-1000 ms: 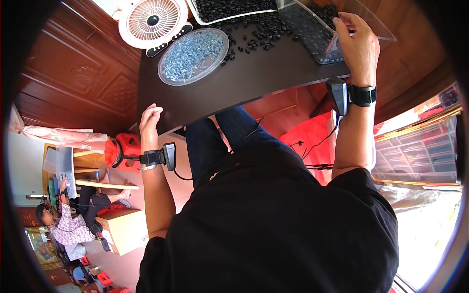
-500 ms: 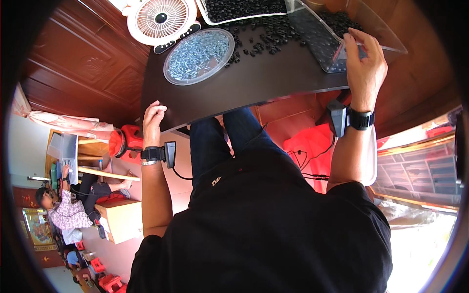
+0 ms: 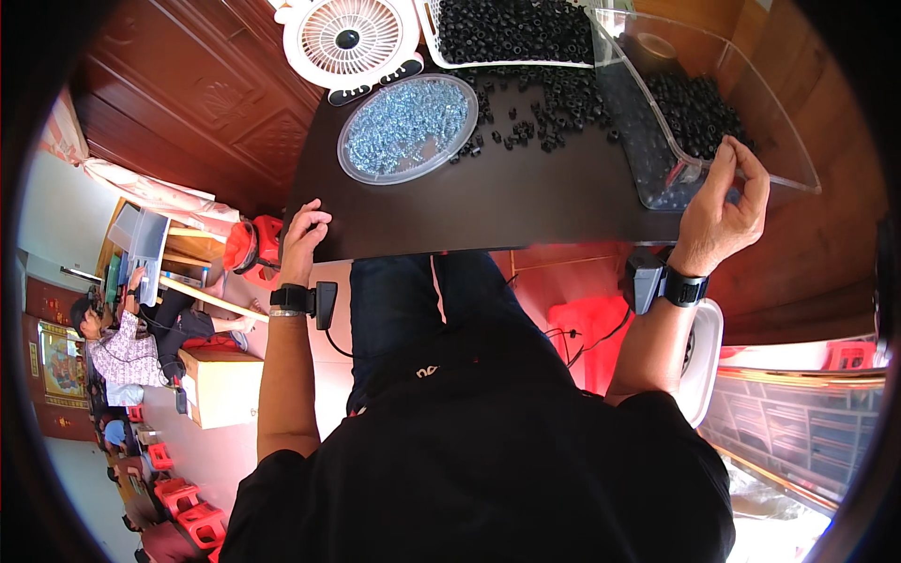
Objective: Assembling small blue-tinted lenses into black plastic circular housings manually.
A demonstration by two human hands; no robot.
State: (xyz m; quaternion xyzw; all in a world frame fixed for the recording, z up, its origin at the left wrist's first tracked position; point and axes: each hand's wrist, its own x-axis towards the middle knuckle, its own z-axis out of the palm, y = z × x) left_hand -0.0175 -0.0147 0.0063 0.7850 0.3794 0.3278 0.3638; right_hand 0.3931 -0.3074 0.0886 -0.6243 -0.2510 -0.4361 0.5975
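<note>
My left hand (image 3: 302, 241) rests at the left edge of the dark table, its fingers loosely bent and slightly apart, with nothing seen in them. On the right, my right hand (image 3: 727, 214) is at the near side of a clear plastic box (image 3: 648, 190). Its thumb and forefinger are pinched together by the box's rim; whatever is between them is too small to make out. Small black ring-like parts (image 3: 694, 113) are heaped inside the box. Ahead of my left hand, a round clear tray (image 3: 413, 174) holds many small, shiny bluish pieces.
A white fan (image 3: 349, 39) stands behind the round tray. Behind the loose black parts (image 3: 554, 117) on the dark table (image 3: 450, 211) is a white basket (image 3: 516, 65) full of them. Cables hang by both wrists. A person (image 3: 127, 347) sits far left, near a cardboard box (image 3: 221, 385).
The view has shifted, so the table and its contents appear lower and further right. My right thumb and forefinger have come closer together. My left hand stays at the table edge.
</note>
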